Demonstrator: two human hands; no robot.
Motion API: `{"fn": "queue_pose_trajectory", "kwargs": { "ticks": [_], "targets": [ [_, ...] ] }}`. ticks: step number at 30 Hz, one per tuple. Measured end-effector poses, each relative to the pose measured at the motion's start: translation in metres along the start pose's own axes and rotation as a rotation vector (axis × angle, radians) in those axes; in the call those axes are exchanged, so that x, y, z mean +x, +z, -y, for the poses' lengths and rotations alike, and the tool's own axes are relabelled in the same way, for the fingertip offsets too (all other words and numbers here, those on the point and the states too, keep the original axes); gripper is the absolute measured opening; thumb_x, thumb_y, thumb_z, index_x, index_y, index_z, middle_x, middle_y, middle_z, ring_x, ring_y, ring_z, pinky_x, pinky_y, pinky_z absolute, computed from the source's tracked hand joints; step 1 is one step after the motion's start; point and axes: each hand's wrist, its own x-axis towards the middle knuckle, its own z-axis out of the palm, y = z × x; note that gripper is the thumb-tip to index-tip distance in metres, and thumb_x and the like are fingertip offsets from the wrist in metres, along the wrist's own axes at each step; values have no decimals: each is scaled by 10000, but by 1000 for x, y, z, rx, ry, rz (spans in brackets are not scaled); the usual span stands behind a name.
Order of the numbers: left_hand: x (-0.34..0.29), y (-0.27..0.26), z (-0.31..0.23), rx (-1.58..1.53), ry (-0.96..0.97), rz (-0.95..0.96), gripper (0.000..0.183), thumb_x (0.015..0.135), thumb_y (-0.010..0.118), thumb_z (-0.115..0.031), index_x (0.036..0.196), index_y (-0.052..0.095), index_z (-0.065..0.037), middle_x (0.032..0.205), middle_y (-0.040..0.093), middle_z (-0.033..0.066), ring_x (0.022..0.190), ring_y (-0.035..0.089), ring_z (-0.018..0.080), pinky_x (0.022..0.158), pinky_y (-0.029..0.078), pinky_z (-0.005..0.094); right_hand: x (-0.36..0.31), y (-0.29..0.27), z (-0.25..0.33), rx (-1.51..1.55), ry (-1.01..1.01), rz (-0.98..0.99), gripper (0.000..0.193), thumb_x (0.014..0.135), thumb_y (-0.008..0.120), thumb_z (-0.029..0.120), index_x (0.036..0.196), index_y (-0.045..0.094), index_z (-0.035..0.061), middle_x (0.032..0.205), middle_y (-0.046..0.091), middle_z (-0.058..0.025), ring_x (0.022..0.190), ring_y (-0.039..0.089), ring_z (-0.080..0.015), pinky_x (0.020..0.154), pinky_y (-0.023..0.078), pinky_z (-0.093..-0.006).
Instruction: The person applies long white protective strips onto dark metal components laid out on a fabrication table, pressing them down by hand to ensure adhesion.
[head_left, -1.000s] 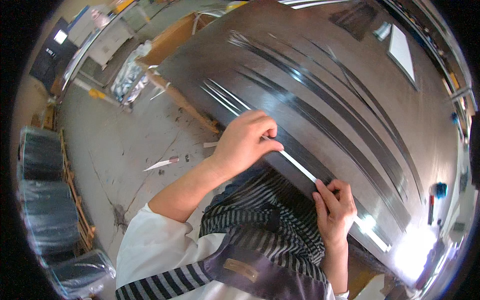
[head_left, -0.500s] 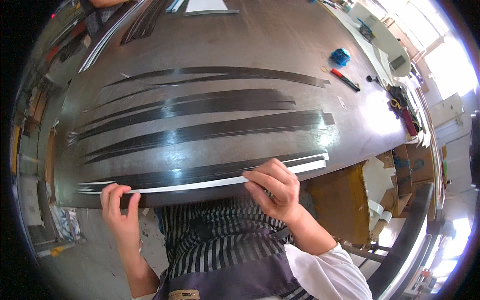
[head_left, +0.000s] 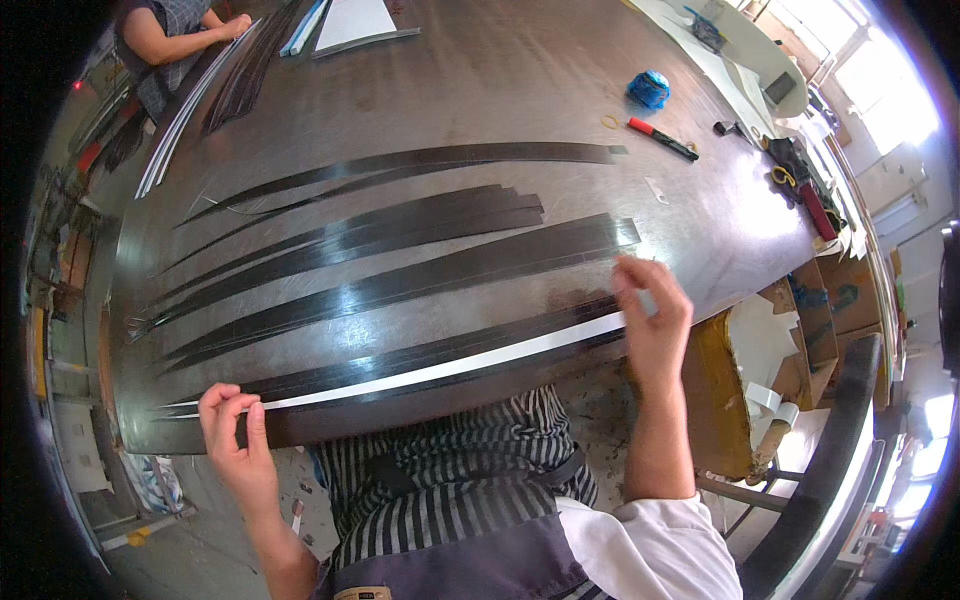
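Observation:
A long white strip (head_left: 440,373) lies along the near edge of the table, on top of dark strips (head_left: 350,365). At its left end, my left hand (head_left: 238,425) pinches the white strip between curled fingers and thumb. My right hand (head_left: 658,325) is over the strip's right end, smeared by motion, and hides that end. Whether its fingers grip anything does not show clearly. Farther up the table lie several more bundles of long dark strips, the closest being a wide dark bundle (head_left: 420,280).
Toward the right are a blue ball-like bundle (head_left: 649,90), a red and black marker (head_left: 663,138) and black tools with a yellow loop (head_left: 790,180). Another person's hand (head_left: 236,27) rests by white strips (head_left: 190,115) at the far left. A cardboard box (head_left: 715,400) stands below the table's right edge.
My right hand has moved right and away from me, from the middle of the white strip to its right end. My left hand stays at the left end. The other person has come further into view.

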Motion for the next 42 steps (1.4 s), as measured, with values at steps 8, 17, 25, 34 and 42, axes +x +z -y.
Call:
{"fn": "queue_pose_trajectory", "kwargs": {
  "ticks": [8, 17, 25, 34, 42],
  "targets": [
    [30, 49, -49, -5, 234, 198, 242, 932, 589, -52, 1158, 643, 17, 1312, 564, 142, 1198, 542, 297, 1037, 400, 387, 73, -11, -78, -436, 286, 127, 333, 771, 805, 256, 996, 694, 37, 815, 652, -95, 753, 634, -224, 683, 495, -356],
    [48, 89, -74, 35, 371, 289, 312, 925, 604, -118, 1217, 633, -10, 1314, 571, 125, 1203, 530, 330, 1035, 402, 425, 83, -20, -80, -21, 413, 225, 276, 777, 793, 127, 1003, 701, -2, 784, 659, -51, 720, 617, -146, 667, 486, -294],
    [49, 86, -75, 84, 382, 281, 325, 910, 627, -162, 1208, 641, -32, 1295, 584, 100, 1188, 537, 311, 1026, 387, 439, 77, -33, -52, 360, 365, -23, 179, 770, 745, -28, 948, 732, -13, 779, 683, -42, 702, 611, -112, 664, 482, -243],
    [51, 83, -75, 97, 407, 294, 351, 916, 633, -222, 1211, 636, -32, 1281, 600, 105, 1183, 536, 311, 1017, 369, 440, 70, -16, -28, -230, -89, -83, 233, 802, 736, 79, 1035, 748, 79, 998, 714, -100, 907, 648, -209, 796, 491, -296],
    [54, 81, -72, -279, 206, 299, 349, 924, 642, -124, 1251, 601, -7, 1299, 607, 161, 1192, 578, 287, 1055, 409, 400, 74, -32, 4, 120, 70, -24, 195, 828, 699, -33, 1017, 732, 2, 854, 694, -29, 806, 621, -105, 771, 496, -252]
  ]
}}
